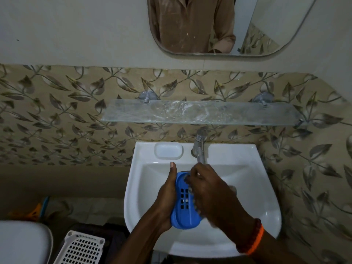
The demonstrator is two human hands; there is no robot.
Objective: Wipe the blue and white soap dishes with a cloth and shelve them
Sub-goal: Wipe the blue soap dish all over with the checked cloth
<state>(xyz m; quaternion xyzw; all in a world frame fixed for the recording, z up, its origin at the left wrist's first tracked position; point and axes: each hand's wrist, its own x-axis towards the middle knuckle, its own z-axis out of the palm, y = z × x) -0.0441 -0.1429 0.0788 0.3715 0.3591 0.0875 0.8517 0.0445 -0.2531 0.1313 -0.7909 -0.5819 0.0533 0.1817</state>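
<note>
My left hand [167, 197] holds a blue soap dish [185, 208] with a slotted grid bottom over the white sink bowl [257, 197]. My right hand [207, 189] presses on the dish's right side, fingers curled over its rim; a bit of grey material shows under the fingers, and I cannot tell if it is a cloth. A white soap dish [168, 150] lies on the sink's back ledge, left of the tap [200, 145]. The glass shelf [200, 113] on the wall above is bare.
A mirror [228, 25] hangs above the shelf. A white perforated basket [82, 248] and a white toilet edge [22, 242] sit at the lower left, with orange and blue items on the floor behind. Leaf-pattern tiles cover the wall.
</note>
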